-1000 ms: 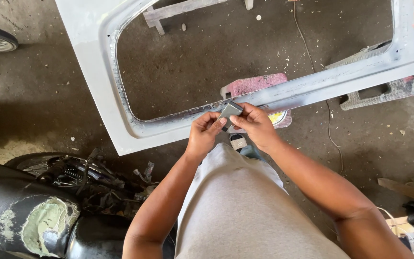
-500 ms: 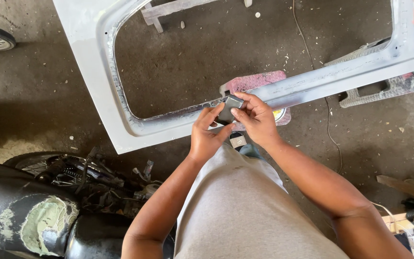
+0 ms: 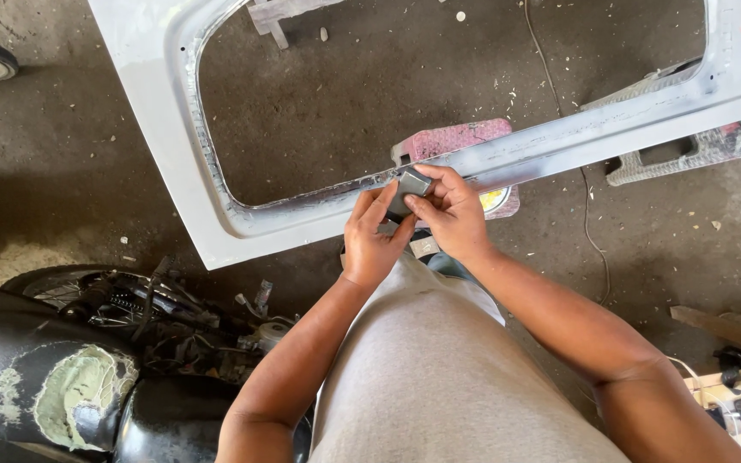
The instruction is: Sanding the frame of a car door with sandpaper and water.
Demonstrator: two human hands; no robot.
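Grey primed door frame (image 3: 173,146), cut off at the top edge, spans a dusty concrete floor (image 3: 62,171). Black motorcycle (image 3: 62,386), patched with pale filler, is partly out of view. Pink block (image 3: 456,139) lies half hidden under the frame. Left hand (image 3: 372,236) and right hand (image 3: 449,208) together pinch 1 small grey folded sheet (image 3: 408,187) against the frame's lower rail; its texture is unclear.

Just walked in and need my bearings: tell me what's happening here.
A person stands over a pale grey vehicle door frame lying flat on stools above the concrete floor. Both hands meet at the frame's near rail: the left hand and right hand together grip a small folded grey piece, seemingly sandpaper, right at the rail. A pink plastic stool props the frame beneath that spot. A black motorcycle with a patch of filler stands at the left.
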